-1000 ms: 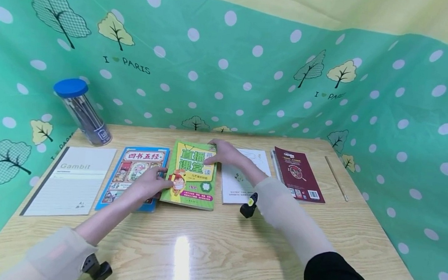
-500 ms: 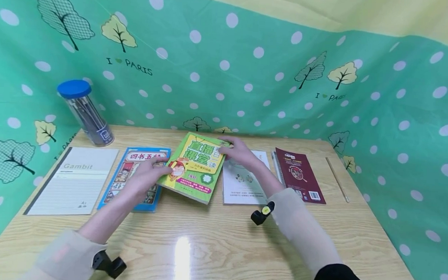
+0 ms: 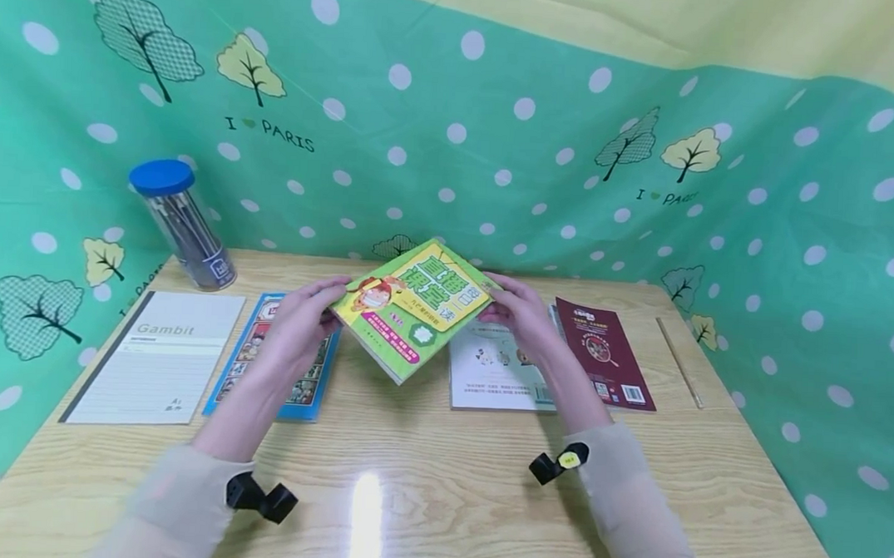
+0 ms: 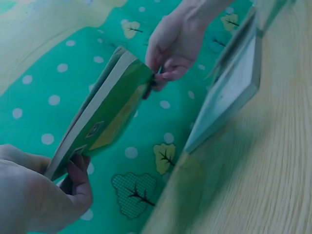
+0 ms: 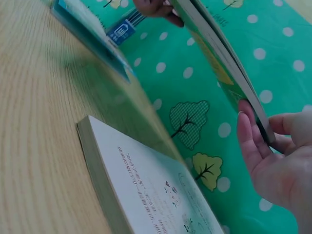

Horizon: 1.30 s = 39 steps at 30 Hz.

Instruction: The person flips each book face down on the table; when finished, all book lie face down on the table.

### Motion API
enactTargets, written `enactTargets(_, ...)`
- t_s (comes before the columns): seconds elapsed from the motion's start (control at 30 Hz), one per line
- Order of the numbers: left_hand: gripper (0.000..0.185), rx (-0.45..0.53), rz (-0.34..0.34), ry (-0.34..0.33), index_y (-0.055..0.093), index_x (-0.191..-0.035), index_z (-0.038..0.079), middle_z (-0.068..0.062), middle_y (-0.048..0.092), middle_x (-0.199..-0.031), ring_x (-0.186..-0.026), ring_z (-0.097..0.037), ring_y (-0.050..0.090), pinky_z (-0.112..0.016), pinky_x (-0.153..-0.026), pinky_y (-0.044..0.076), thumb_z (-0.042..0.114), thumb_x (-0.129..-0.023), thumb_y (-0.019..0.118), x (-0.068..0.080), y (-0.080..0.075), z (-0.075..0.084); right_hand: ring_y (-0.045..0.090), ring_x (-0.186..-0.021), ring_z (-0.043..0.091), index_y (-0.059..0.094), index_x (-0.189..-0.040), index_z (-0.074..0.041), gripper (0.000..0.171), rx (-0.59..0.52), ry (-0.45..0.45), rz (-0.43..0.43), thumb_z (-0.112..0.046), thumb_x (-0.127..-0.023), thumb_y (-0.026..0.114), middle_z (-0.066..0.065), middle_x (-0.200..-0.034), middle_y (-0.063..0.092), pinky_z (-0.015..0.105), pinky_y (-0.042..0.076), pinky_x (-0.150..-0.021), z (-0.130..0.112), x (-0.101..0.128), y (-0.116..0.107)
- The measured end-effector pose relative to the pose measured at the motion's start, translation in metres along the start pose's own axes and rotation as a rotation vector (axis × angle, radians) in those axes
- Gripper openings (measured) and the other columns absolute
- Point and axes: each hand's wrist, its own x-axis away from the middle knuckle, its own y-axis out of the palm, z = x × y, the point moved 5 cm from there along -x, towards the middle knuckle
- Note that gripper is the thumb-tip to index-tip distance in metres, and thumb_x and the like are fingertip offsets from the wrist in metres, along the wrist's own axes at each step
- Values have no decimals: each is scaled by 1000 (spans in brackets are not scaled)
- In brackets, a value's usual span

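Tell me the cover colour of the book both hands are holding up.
Green book, with a yellow title panel; the head view shows it best.

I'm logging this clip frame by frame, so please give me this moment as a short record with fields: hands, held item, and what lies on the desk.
left hand: left hand grips the left edge of the green book
right hand: right hand grips its right edge
held item: green book, lifted off the wooden desk, tilted
on desk, left to right: Gambit notebook, blue book, white book, maroon book
back left: clear jar with blue lid
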Motion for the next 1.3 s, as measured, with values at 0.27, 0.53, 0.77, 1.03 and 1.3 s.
enactTargets(0.27, 50, 200, -42, 50, 35, -156, 1, -1, 55, -133, -115, -12, 55, -17, -102, 50, 21, -111, 42, -10, 13, -6, 72, -79, 11, 46, -151, 0, 46, -195, -39, 65, -10, -107, 52, 3, -102, 76, 21, 64, -76, -9, 26, -10)
enactTargets(0.53, 50, 199, -62, 46, 32, -155, 0, -7, 49, -148, -132, -15, 52, -20, -115, 45, 23, -112, 38, -15, 23, -14, 73, -75, 12, 48, -148, 3, 46, -336, -56, 128, -9, -104, 57, 5, -99, 79, 22, 64, -76, -6, 37, -19)
enactTargets(0.77, 49, 232, -21, 54, 36, -152, 0, -4, 52, -137, -125, -14, 54, -18, -109, 49, 24, -110, 42, -16, 24, -18, 76, -80, 13, 54, -141, 1, 41, -397, -66, 124, -11, -102, 62, 7, -104, 79, 22, 64, -78, -3, 40, -21)
enactTargets(1.03, 48, 232, 4, 77, 43, -150, 1, 0, 57, -128, -115, -12, 58, -17, -103, 53, 24, -108, 50, -16, 25, -16, 77, -80, 12, 70, -116, -9, 20, -414, -71, 155, -18, -98, 70, 5, -102, 79, 22, 64, -78, 1, 42, -26)
enactTargets(1.3, 46, 190, 32, 83, 49, -148, 1, 2, 58, -123, -105, -9, 60, -17, -92, 56, 23, -108, 52, -12, 19, -16, 76, -76, 12, 72, -105, -10, 9, -388, -77, 174, -17, -100, 68, 4, -95, 79, 21, 64, -73, 2, 41, -26)
